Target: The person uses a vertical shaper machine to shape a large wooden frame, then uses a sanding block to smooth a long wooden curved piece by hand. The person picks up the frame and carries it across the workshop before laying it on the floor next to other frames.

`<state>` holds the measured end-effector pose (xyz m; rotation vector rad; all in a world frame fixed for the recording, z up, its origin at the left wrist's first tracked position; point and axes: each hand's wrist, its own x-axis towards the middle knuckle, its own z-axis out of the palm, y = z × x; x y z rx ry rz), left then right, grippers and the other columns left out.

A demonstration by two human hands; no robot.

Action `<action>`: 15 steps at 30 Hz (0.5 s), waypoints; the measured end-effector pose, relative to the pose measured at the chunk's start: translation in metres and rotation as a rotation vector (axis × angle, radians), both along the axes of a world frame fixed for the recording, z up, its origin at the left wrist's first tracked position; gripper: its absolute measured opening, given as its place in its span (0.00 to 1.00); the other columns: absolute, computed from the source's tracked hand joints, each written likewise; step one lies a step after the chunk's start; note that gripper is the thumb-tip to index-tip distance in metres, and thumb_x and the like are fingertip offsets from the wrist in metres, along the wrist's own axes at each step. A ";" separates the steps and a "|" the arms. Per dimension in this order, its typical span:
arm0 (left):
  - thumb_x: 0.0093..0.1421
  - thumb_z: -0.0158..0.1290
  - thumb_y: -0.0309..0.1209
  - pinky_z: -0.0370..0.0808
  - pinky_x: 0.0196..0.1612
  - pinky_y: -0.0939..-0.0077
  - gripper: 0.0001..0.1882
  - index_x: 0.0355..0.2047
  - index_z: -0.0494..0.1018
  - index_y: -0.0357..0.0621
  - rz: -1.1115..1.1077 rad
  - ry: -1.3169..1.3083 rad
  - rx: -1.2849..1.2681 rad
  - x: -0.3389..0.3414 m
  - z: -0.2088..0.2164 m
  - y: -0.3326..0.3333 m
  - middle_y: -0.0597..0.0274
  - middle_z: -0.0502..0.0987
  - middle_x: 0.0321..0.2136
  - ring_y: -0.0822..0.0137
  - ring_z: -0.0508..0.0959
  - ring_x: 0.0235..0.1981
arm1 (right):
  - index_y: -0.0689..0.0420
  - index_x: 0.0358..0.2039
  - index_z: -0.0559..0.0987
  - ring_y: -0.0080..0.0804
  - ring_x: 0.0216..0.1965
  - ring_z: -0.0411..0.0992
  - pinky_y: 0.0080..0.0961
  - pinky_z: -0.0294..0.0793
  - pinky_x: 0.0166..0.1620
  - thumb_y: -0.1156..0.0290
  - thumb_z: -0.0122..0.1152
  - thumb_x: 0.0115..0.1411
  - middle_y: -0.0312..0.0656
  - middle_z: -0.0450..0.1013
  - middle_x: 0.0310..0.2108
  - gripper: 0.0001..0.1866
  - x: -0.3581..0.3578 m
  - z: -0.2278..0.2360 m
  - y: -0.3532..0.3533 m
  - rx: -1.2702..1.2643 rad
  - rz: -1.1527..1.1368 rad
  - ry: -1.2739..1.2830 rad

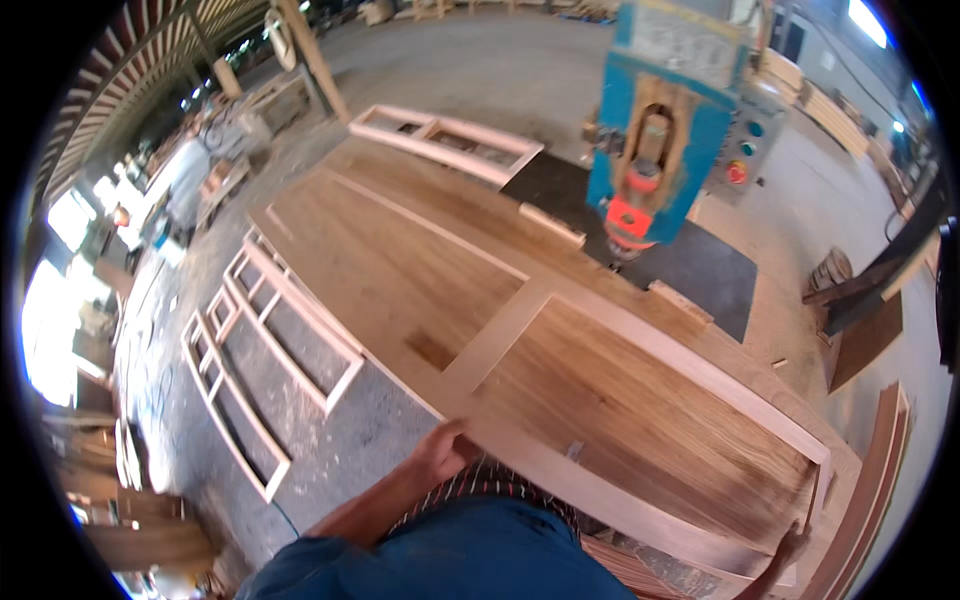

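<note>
A large framed wooden door [490,345] with two brown panels lies flat across the worktable in front of me. My left hand [448,452] is closed around its near edge, close to where the middle rail meets the long side rail. At the door's right end, my right hand [790,548] is closed over the corner of the frame. A thin brown strip [812,492] runs up from its fingers; whether the hand holds it or it belongs to the frame is unclear. Beyond the door's far side stands a blue machine [655,130] with a red-orange head [630,222] pointing down.
Narrow light wooden frames lean or lie on the left [295,320], and another frame [450,143] rests past the door's far edge. Small wood blocks [552,224] sit on the dark machine table [735,280]. A control box [748,140] is beside the machine. Long boards [870,490] stand right.
</note>
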<state>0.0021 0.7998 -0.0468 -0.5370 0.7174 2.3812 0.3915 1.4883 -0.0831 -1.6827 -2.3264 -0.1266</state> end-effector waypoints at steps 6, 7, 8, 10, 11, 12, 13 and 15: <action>0.57 0.54 0.25 0.68 0.58 0.59 0.19 0.49 0.67 0.36 -0.086 -0.012 0.011 0.011 -0.010 0.019 0.53 0.74 0.47 0.57 0.73 0.51 | 0.62 0.33 0.79 0.34 0.38 0.71 0.32 0.68 0.42 0.64 0.54 0.62 0.39 0.74 0.28 0.13 -0.125 0.041 -0.207 -0.911 0.480 0.430; 0.57 0.54 0.25 0.68 0.58 0.59 0.19 0.49 0.68 0.36 -0.091 -0.015 0.007 0.012 -0.010 0.018 0.52 0.74 0.47 0.57 0.73 0.51 | 0.61 0.33 0.79 0.36 0.38 0.72 0.31 0.68 0.43 0.63 0.54 0.62 0.41 0.74 0.27 0.13 -0.140 0.060 -0.241 -1.165 0.433 0.306; 0.57 0.54 0.26 0.68 0.58 0.59 0.19 0.49 0.68 0.36 -0.120 -0.021 0.010 0.011 -0.011 0.019 0.52 0.74 0.47 0.58 0.73 0.51 | 0.61 0.32 0.78 0.37 0.34 0.72 0.31 0.69 0.40 0.61 0.54 0.62 0.42 0.74 0.26 0.14 -0.150 0.056 -0.263 -0.840 0.769 0.248; 0.59 0.54 0.29 0.68 0.57 0.59 0.19 0.50 0.68 0.36 -0.158 -0.037 0.012 0.013 -0.015 0.015 0.52 0.74 0.48 0.58 0.73 0.51 | 0.61 0.23 0.75 0.40 0.16 0.66 0.32 0.65 0.26 0.57 0.52 0.65 0.44 0.70 0.17 0.21 -0.161 0.042 -0.275 -0.260 1.137 0.118; 0.59 0.53 0.30 0.69 0.56 0.60 0.18 0.49 0.68 0.37 -0.113 -0.037 0.070 0.011 -0.016 0.012 0.53 0.75 0.47 0.58 0.74 0.51 | 0.61 0.19 0.72 0.44 0.17 0.65 0.36 0.64 0.27 0.56 0.53 0.64 0.46 0.67 0.15 0.23 -0.163 0.041 -0.277 -0.366 1.010 0.123; 0.60 0.52 0.31 0.70 0.55 0.61 0.18 0.48 0.69 0.37 -0.068 -0.039 0.126 0.008 -0.017 0.007 0.54 0.75 0.46 0.59 0.74 0.50 | 0.61 0.16 0.69 0.48 0.18 0.64 0.39 0.62 0.27 0.54 0.53 0.63 0.48 0.65 0.14 0.25 -0.165 0.040 -0.280 -0.469 0.878 0.127; 0.61 0.51 0.32 0.71 0.54 0.62 0.17 0.48 0.69 0.38 -0.026 -0.041 0.183 0.004 -0.018 0.001 0.55 0.76 0.45 0.59 0.75 0.49 | 0.61 0.13 0.66 0.52 0.19 0.64 0.42 0.61 0.28 0.53 0.53 0.62 0.50 0.62 0.13 0.27 -0.166 0.041 -0.283 -0.567 0.741 0.130; 0.62 0.49 0.35 0.74 0.50 0.64 0.16 0.46 0.72 0.40 0.141 -0.046 0.105 -0.024 -0.049 -0.040 0.59 0.78 0.41 0.60 0.77 0.45 | 0.61 0.12 0.65 0.51 0.17 0.61 0.42 0.59 0.26 0.53 0.52 0.63 0.51 0.60 0.12 0.29 -0.158 0.033 -0.282 -0.577 0.699 0.223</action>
